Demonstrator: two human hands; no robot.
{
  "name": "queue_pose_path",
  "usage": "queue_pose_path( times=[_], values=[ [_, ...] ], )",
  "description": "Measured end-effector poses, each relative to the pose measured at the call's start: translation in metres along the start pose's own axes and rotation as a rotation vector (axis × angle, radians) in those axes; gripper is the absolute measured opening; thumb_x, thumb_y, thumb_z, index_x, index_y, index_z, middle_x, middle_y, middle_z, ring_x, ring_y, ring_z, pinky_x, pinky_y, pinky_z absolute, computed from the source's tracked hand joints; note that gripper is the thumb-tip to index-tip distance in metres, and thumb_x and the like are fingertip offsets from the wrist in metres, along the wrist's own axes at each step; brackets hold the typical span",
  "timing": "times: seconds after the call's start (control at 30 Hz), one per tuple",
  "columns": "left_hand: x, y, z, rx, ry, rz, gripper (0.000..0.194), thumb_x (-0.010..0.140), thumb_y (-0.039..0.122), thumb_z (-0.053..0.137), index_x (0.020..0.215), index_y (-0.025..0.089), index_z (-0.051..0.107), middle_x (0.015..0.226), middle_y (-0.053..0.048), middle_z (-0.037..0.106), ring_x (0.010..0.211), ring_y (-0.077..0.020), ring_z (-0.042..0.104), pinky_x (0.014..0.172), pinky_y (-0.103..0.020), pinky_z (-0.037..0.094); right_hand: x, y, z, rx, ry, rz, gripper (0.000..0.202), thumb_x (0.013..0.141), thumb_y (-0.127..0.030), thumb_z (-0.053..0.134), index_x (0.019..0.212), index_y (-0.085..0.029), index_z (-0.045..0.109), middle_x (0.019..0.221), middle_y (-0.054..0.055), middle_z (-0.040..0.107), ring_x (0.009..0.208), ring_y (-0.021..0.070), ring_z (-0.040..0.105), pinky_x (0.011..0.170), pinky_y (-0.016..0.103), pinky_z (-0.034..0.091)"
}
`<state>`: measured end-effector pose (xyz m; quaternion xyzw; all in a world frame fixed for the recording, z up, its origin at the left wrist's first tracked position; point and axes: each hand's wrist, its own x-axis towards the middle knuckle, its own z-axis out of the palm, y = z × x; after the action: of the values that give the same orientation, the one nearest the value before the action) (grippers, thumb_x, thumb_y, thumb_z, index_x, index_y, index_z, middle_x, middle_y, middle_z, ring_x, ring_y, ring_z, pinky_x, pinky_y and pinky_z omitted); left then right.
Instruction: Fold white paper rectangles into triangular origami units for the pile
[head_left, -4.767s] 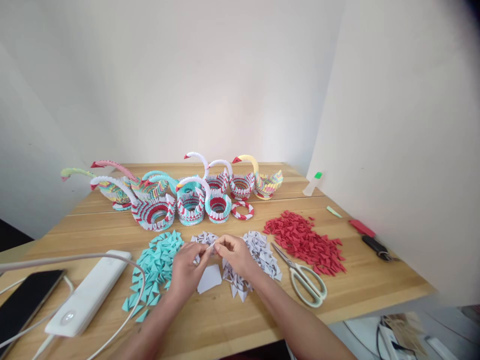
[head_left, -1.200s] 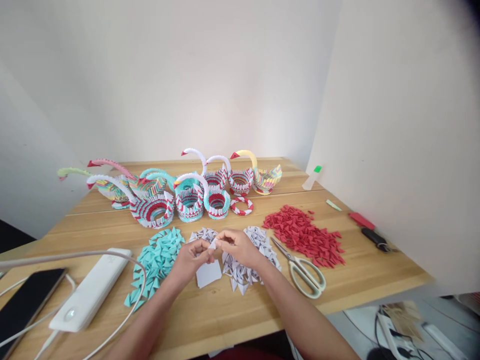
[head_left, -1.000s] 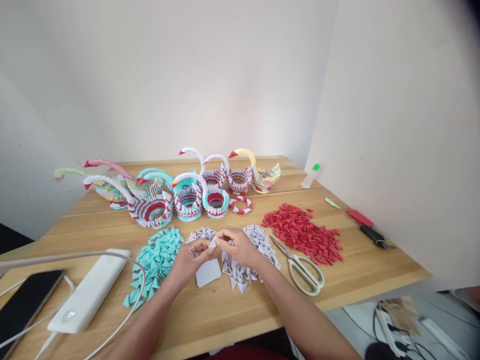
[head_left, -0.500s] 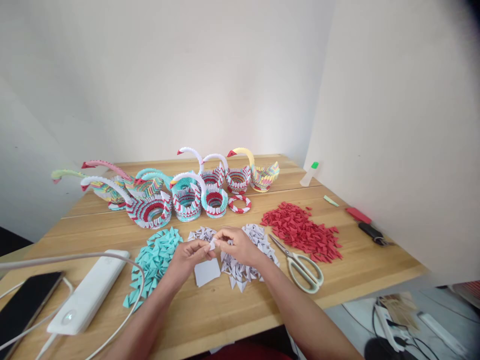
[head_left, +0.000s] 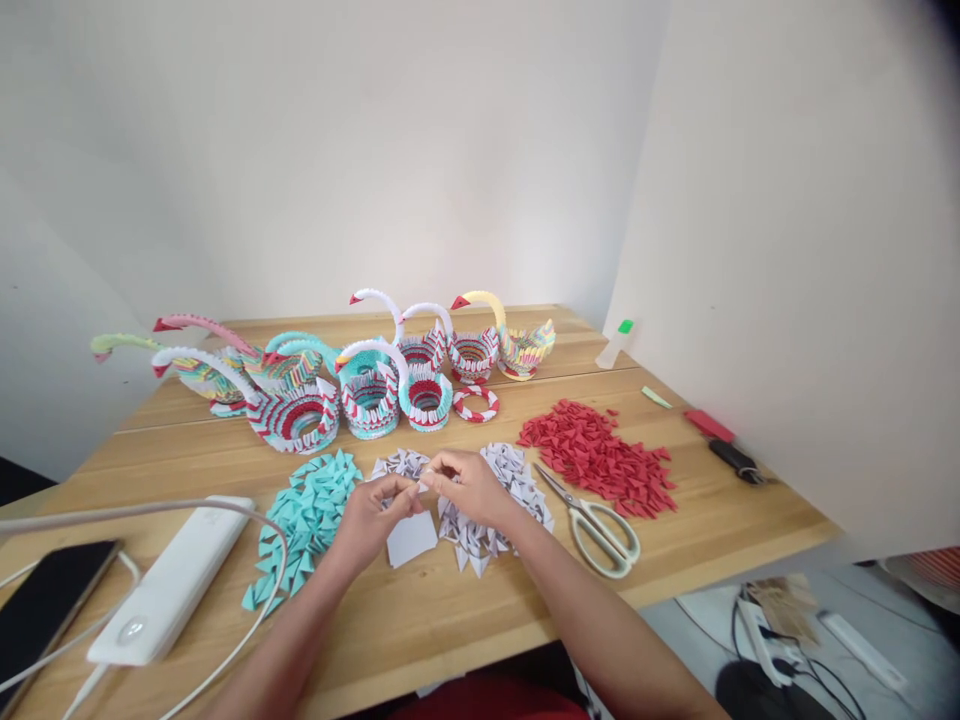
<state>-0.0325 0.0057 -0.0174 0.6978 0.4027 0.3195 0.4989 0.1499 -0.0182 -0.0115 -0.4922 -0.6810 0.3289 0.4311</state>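
Note:
Between my fingertips is a small white piece of folded paper (head_left: 424,485), mostly covered by the fingers. My left hand (head_left: 384,512) pinches it from the left, and my right hand (head_left: 469,487) pinches it from the right. Just below the hands lies a small stack of white paper slips (head_left: 412,541). Folded white paper triangles form a pile (head_left: 480,548) under and beside my right hand, with a smaller white pile (head_left: 401,463) behind the fingers. To the left of my left hand spreads a heap of turquoise paper triangles (head_left: 307,515).
Several folded-paper swans (head_left: 296,415) and a red-and-white paper ring (head_left: 476,404) stand behind. Rightward are red triangles (head_left: 600,455), scissors (head_left: 604,535), a glue bottle (head_left: 615,345) and a black-handled cutter (head_left: 733,460). A phone (head_left: 56,605) and cabled power bank (head_left: 172,580) lie left.
The fingers have shifted slightly around the white paper piece, which is now more covered. The whole view has moved a little, so the table things appear slightly further left and higher.

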Motion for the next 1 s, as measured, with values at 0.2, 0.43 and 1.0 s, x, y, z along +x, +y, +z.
queue_pose_path(
  times=[0.2,0.43,1.0],
  values=[
    [0.0016,0.0012,-0.0014,-0.105,0.091,-0.005,0.029,0.078,0.041,0.058,0.064,0.016,0.062,0.063,-0.003,0.064,0.061,-0.0158,0.057,0.061,-0.024,0.045,0.0013,0.0025,-0.004,0.138,0.072,0.089,0.02,0.085,-0.034,0.057,0.077,-0.015,0.062,0.064,-0.003,0.052,0.057,0.0089,0.045,0.055,0.019,0.034],
    [-0.0017,0.0026,0.0035,-0.005,0.03,0.039,0.023,0.077,0.038,0.061,0.073,0.018,0.07,0.072,-0.002,0.069,0.071,-0.0198,0.061,0.066,-0.026,0.047,0.0002,0.0009,0.0008,0.189,-0.012,0.111,0.02,0.083,-0.034,0.059,0.078,-0.015,0.063,0.065,-0.003,0.054,0.057,0.0086,0.046,0.053,0.019,0.034],
    [-0.0028,0.0029,0.0036,-0.013,0.065,0.069,0.018,0.075,0.035,0.065,0.073,0.019,0.073,0.074,-0.003,0.072,0.072,-0.0218,0.065,0.067,-0.026,0.05,-0.0002,-0.0036,0.0007,0.166,-0.015,0.079,0.019,0.083,-0.032,0.058,0.077,-0.014,0.063,0.066,-0.003,0.055,0.058,0.0085,0.046,0.055,0.019,0.035]
  ],
)
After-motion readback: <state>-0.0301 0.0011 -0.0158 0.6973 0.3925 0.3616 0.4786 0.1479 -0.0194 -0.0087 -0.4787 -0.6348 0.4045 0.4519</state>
